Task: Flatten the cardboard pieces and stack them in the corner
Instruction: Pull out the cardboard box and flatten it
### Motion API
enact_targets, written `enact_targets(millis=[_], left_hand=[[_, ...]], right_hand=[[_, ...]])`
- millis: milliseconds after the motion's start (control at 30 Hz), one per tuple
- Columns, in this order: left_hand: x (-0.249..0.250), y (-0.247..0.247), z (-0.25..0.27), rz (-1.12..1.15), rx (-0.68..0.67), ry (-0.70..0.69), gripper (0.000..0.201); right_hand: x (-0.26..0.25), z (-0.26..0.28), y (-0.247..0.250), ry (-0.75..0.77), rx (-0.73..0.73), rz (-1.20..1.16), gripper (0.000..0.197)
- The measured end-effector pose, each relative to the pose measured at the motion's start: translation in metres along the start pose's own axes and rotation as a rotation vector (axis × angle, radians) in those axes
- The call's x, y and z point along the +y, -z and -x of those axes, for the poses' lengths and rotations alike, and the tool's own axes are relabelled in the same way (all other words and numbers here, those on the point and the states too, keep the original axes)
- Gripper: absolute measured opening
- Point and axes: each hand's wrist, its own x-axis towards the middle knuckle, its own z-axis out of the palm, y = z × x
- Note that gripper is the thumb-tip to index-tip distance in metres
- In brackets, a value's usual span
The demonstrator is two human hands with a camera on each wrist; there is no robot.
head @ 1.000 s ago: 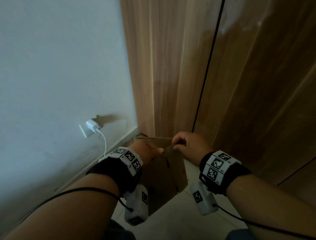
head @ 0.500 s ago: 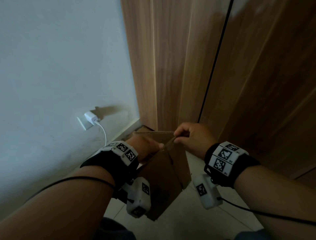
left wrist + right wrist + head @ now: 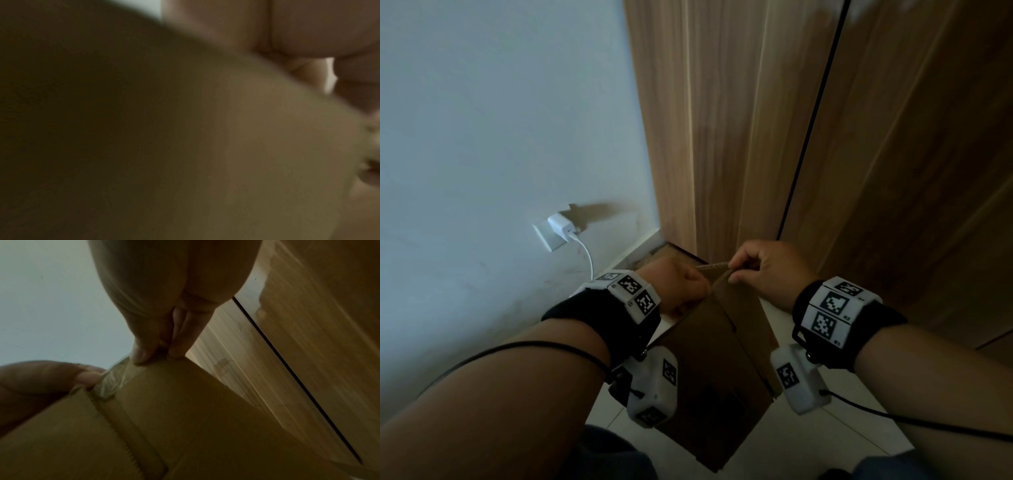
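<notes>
A brown cardboard box (image 3: pixel 717 373) hangs upright between my two hands, above the floor. My left hand (image 3: pixel 681 286) grips its top edge from the left, fingers curled. My right hand (image 3: pixel 748 270) pinches the top edge at the corner flap, thumb and fingers closed on the cardboard (image 3: pixel 185 410). In the right wrist view clear tape (image 3: pixel 112 382) runs down the seam next to my left hand's fingers (image 3: pixel 41 378). More flat cardboard (image 3: pixel 671 251) lies on the floor in the corner behind. The left wrist view is blurred, filled by cardboard (image 3: pixel 246 146).
A white wall (image 3: pixel 500 120) is on the left with a socket and white charger (image 3: pixel 560 226) and its cable. Wooden panels (image 3: pixel 722 120) and a wooden door (image 3: pixel 911 137) stand ahead and right. Pale floor tiles (image 3: pixel 808 445) lie below.
Both hands have lifted the box a little higher and closer to me. The grips on the top edge stay the same.
</notes>
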Motion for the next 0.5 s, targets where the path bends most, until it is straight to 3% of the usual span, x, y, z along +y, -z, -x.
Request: enact_targets(millis=[167,300,500], left_hand=[[0.003,0.002,0.000,-0.269,0.184,-0.132,0.023],[0.001,0.003,-0.001,-0.374,0.222,-0.063,0.028],[-0.007,0.011,-0.004,-0.441,0.308,0.027,0.034]], right_hand=[[0.003,-0.002,0.003,-0.019,-0.005,-0.036,0.023],[0.007,0.001,0.007,0.010,-0.075,0.065,0.022],[0.013,0.002,0.009,0.003,-0.040,0.144,0.009]])
